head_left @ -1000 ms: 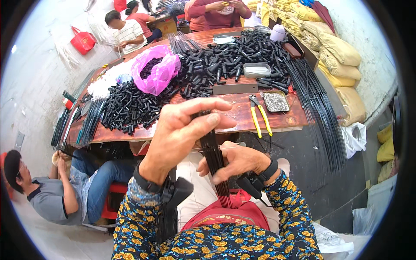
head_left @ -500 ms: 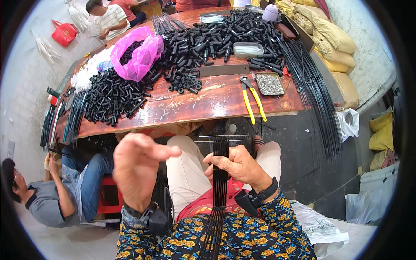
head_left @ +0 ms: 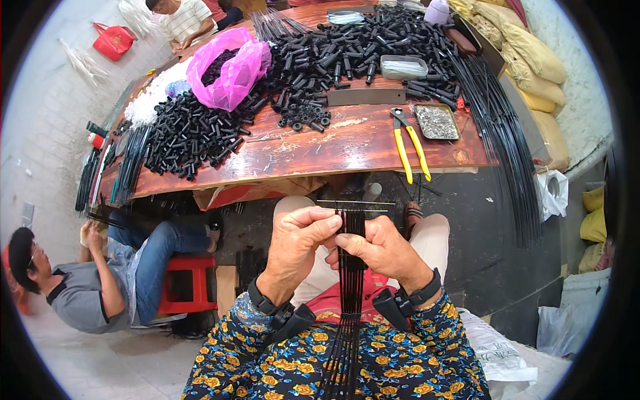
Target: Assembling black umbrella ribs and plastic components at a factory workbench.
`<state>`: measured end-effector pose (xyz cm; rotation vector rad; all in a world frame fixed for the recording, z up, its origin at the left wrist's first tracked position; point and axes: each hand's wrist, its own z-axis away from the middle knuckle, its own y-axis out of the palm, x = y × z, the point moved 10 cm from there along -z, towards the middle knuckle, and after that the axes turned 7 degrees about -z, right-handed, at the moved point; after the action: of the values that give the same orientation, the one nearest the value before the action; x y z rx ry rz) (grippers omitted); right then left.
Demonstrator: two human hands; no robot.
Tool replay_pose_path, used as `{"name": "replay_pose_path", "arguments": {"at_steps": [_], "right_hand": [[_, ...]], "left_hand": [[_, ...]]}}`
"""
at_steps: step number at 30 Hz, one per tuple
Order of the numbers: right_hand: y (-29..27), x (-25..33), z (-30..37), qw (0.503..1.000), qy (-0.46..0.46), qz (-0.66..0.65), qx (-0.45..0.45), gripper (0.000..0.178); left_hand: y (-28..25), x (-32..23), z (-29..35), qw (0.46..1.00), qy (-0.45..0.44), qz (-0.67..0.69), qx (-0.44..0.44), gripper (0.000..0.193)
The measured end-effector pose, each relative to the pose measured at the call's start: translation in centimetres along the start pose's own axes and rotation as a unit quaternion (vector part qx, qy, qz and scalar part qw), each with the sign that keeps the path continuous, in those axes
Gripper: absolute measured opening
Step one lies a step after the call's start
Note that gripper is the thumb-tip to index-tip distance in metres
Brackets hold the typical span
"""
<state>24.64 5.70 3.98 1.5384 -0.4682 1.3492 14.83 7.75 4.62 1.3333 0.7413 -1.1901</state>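
In front of my lap hangs a bundle of thin black umbrella ribs (head_left: 351,280), upright, with its lower ends fanning out over my shirt. My right hand (head_left: 389,250) grips the bundle near its top, thumb across the front. My left hand (head_left: 297,243) pinches at the bundle's upper left edge, fingertips close to the right thumb; exactly what lies between them is hidden. A thin straight wire (head_left: 377,202) crosses the top of the ribs, with a second one just below it.
Across the wooden table (head_left: 267,157) lie heaps of black plastic tubes (head_left: 193,137), a pink bag (head_left: 230,83), yellow-handled pliers (head_left: 412,150), a tray of small metal pieces (head_left: 437,122) and long black rods (head_left: 503,147). A co-worker (head_left: 87,293) sits at left beside a red stool (head_left: 187,287).
My left hand has moved right from open air to the top of the ribs, its fingers closing there. My right hand still holds the bundle. The whole view has shifted slightly.
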Motion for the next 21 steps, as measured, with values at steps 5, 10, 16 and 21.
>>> {"name": "replay_pose_path", "arguments": {"at_steps": [5,10,16,21], "right_hand": [[0.0,-0.5,-0.3,1.000,-0.019,-0.007,0.007,0.027],[-0.3,-0.7,-0.2,1.000,0.005,-0.019,-0.020,0.027],[-0.4,-0.8,-0.5,0.999,0.007,-0.031,-0.019,0.028],[-0.4,-0.8,-0.6,0.999,0.018,-0.022,-0.022,0.027]], "left_hand": [[-0.4,0.4,0.3,1.000,-0.022,0.018,-0.012,0.013],[-0.5,0.3,-0.1,0.999,0.005,0.011,-0.032,0.018],[-1.7,-0.4,-0.9,0.997,0.048,-0.003,-0.060,0.020],[-1.7,-0.8,-0.9,0.996,0.050,0.014,-0.065,0.015]]}}
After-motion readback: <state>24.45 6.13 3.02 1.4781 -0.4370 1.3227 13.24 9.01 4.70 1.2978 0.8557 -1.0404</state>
